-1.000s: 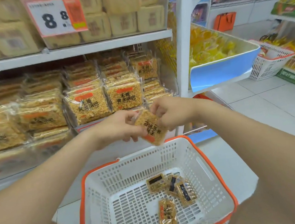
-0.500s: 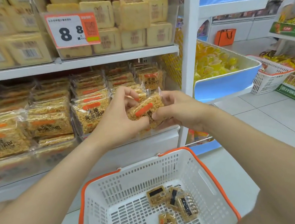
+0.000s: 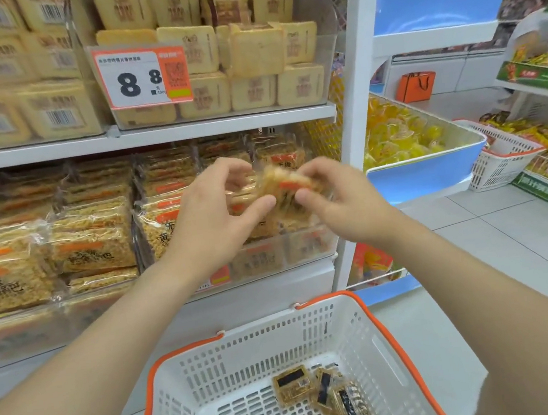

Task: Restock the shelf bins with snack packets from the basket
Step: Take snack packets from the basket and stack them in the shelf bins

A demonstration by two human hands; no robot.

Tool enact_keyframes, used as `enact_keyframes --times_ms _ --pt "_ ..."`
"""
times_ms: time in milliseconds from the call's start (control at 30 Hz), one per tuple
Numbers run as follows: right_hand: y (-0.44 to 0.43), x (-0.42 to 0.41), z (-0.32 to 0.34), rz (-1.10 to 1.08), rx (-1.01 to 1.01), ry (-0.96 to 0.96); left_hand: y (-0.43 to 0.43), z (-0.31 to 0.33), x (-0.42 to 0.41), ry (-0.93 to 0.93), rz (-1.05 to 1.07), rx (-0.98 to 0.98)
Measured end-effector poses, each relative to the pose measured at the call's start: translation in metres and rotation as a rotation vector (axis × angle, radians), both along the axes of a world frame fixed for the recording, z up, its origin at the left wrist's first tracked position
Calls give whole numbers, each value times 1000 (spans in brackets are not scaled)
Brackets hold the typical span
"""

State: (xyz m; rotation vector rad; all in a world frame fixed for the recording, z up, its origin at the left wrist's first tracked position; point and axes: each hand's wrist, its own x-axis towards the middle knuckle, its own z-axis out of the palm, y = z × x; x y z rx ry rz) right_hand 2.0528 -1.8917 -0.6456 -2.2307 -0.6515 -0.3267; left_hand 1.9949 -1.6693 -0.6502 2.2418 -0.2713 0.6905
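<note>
A clear snack packet (image 3: 283, 183) with an orange stripe is held between both hands in front of the lower shelf bin (image 3: 292, 251). My left hand (image 3: 213, 214) pinches its left side and my right hand (image 3: 335, 199) pinches its right side. The packet is blurred. Below, a white basket (image 3: 378, 339) with an orange rim holds several small packets (image 3: 323, 397) near its right side. The bin behind my hands is stacked with the same golden rice-cracker packets (image 3: 98, 246).
The upper shelf (image 3: 139, 136) carries pale biscuit packs and a price tag (image 3: 142, 77) reading 8.8. A white upright post (image 3: 352, 94) stands just right of the bin. A blue bin (image 3: 427, 171) of yellow sweets and another white basket (image 3: 498, 159) sit to the right.
Both hands have risen with the packet from above the basket to the lower bin's height, and the view has tilted up towards the shelves.
</note>
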Motion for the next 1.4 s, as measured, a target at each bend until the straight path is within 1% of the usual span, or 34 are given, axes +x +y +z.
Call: enact_keyframes --times_ms 67,100,133,167,233,333,433,567,633,767,833,933,1067,1167,1267,1333,1400 --pt "-6 13 1 -154 153 -162 0 0 6 -39 60 194" --pt "-8 19 1 -229 180 -237 0 -2 10 -32 91 310" --pt "-9 24 0 -298 159 -290 0 -4 13 -11 130 431" --pt "-8 28 -1 -351 92 -326 0 -7 16 25 164 540" --pt "-2 35 -7 -390 -115 -392 -3 -12 20 122 194 674" --pt "12 45 -13 -432 -339 -558 -4 -17 26 171 226 774" --pt "19 57 -9 -481 -474 -578 -2 -16 33 168 267 852" --pt "14 69 -8 -474 -524 -612 2 -13 36 190 259 877" --pt "15 76 -12 -423 -601 -609 2 -13 35 194 262 885" --pt "27 81 -23 -367 -721 -509 3 -14 35 187 270 888" --pt "34 80 -26 -395 -764 -497 6 -16 36 177 264 896" --pt "43 81 -21 -422 -754 -529 8 -18 37 167 258 902" --pt "42 87 -29 -347 -639 -537 6 -19 37 151 260 897" --pt "36 85 -40 -261 -646 -465 7 -19 35 138 250 858" --pt "31 77 -40 -158 -677 -332 9 -20 34 113 190 790" --pt "29 70 -37 -94 -642 -211 8 -22 31 49 164 675" --pt "26 60 -35 -53 -605 -135 3 -23 26 -85 146 589"
